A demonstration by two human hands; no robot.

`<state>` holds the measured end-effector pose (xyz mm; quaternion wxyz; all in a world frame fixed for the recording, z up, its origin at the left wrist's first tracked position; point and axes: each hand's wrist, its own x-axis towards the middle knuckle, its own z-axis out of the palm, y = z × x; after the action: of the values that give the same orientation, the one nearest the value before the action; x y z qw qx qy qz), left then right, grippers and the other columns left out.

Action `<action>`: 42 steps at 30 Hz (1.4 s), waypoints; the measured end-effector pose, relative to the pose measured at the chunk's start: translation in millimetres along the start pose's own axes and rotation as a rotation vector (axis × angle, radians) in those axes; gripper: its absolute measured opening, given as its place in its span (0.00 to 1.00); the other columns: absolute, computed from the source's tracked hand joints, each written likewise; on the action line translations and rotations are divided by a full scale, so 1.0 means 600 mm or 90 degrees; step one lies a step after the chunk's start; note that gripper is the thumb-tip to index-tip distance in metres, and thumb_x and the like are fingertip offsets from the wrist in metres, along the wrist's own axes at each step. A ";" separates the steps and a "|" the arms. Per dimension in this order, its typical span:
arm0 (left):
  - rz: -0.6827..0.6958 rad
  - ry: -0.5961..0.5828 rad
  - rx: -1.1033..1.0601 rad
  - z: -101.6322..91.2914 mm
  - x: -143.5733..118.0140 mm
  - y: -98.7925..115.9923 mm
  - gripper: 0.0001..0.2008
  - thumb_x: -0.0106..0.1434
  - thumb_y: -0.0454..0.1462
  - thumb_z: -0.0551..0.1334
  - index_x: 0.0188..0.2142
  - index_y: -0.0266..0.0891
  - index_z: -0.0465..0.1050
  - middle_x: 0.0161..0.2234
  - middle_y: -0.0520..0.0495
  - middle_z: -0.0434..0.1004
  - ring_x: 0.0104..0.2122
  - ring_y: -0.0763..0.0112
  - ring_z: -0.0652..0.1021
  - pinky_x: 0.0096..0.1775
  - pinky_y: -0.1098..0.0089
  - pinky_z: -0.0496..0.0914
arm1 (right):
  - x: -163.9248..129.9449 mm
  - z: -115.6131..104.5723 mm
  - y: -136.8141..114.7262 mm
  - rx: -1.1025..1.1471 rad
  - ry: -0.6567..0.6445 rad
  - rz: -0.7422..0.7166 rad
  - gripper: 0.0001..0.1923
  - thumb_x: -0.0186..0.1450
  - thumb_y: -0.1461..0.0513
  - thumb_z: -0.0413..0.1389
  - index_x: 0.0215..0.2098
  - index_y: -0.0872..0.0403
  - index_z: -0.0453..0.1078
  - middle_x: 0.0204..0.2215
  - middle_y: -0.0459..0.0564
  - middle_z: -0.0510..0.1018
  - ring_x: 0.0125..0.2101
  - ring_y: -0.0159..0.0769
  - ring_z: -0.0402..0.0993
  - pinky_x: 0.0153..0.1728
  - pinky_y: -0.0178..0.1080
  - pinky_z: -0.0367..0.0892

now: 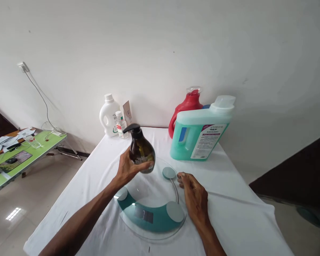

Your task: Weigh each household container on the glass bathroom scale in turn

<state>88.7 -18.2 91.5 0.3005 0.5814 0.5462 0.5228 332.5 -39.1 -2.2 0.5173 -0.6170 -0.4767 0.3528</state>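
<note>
No legible text: labels on the teal jug (pixel 200 137), brown pump bottle (pixel 141 151) and small white bottle (pixel 121 126) too blurred to read.

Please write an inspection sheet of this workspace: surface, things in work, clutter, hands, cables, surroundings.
Surface: table under a white cloth.
Things in work: dark pump bottle held above the round glass scale.
Clutter: teal jug, red jug, white jug, small bottle, tube, all at the wall.
Hands: left hand grips the pump bottle; right hand rests at the scale's edge, empty.
Cables: white cable hangs from a wall socket.
Surroundings: green table with papers, tiled floor.
</note>
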 end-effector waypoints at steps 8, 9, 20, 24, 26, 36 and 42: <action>0.010 0.039 0.006 0.122 0.248 -0.028 0.30 0.46 0.43 0.88 0.43 0.40 0.78 0.44 0.38 0.88 0.46 0.48 0.87 0.49 0.53 0.80 | 0.011 -0.004 0.026 -0.042 0.003 0.014 0.38 0.67 0.27 0.51 0.37 0.47 0.83 0.37 0.56 0.89 0.38 0.57 0.87 0.42 0.51 0.79; 0.000 0.049 0.014 0.142 0.274 -0.041 0.30 0.45 0.42 0.88 0.42 0.40 0.77 0.43 0.38 0.88 0.46 0.48 0.87 0.49 0.53 0.79 | 0.012 -0.004 0.028 -0.045 -0.002 0.014 0.38 0.67 0.27 0.51 0.37 0.46 0.83 0.37 0.55 0.89 0.38 0.57 0.87 0.41 0.51 0.79; -0.060 -0.001 0.131 0.283 0.403 -0.120 0.27 0.58 0.44 0.83 0.47 0.42 0.71 0.53 0.38 0.86 0.53 0.51 0.85 0.49 0.62 0.76 | 0.000 -0.001 0.023 -0.081 0.021 0.094 0.37 0.73 0.29 0.49 0.42 0.48 0.83 0.38 0.51 0.87 0.36 0.46 0.81 0.41 0.44 0.75; -0.074 -0.011 0.156 0.305 0.414 -0.135 0.27 0.60 0.46 0.82 0.49 0.44 0.69 0.54 0.39 0.86 0.54 0.51 0.84 0.49 0.63 0.75 | 0.003 0.000 0.037 -0.077 0.026 0.099 0.37 0.73 0.29 0.50 0.43 0.48 0.83 0.37 0.51 0.87 0.36 0.46 0.81 0.41 0.43 0.74; -0.066 -0.020 0.146 0.309 0.417 -0.144 0.29 0.60 0.46 0.82 0.50 0.44 0.68 0.54 0.39 0.85 0.54 0.51 0.84 0.49 0.63 0.75 | 0.007 -0.001 0.047 -0.080 0.022 0.105 0.38 0.71 0.27 0.51 0.43 0.48 0.83 0.37 0.51 0.87 0.36 0.46 0.81 0.40 0.43 0.75; 0.053 -0.106 0.223 0.259 0.373 -0.157 0.30 0.62 0.37 0.78 0.58 0.39 0.68 0.62 0.32 0.78 0.59 0.48 0.81 0.57 0.54 0.77 | 0.013 -0.007 0.059 -0.088 0.009 0.107 0.39 0.72 0.29 0.48 0.45 0.49 0.82 0.37 0.54 0.87 0.35 0.46 0.80 0.39 0.44 0.76; 0.275 0.278 0.267 0.077 0.294 -0.148 0.25 0.69 0.39 0.73 0.62 0.44 0.68 0.59 0.35 0.76 0.61 0.48 0.78 0.66 0.48 0.72 | 0.018 -0.007 0.055 -0.098 -0.008 0.081 0.39 0.72 0.29 0.47 0.45 0.49 0.82 0.38 0.55 0.87 0.35 0.47 0.81 0.40 0.46 0.75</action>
<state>78.0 179.5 46.5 -0.0664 0.6068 0.5576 0.5626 346.9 -30.6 -32.8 0.4416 -0.6819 -0.4656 0.3510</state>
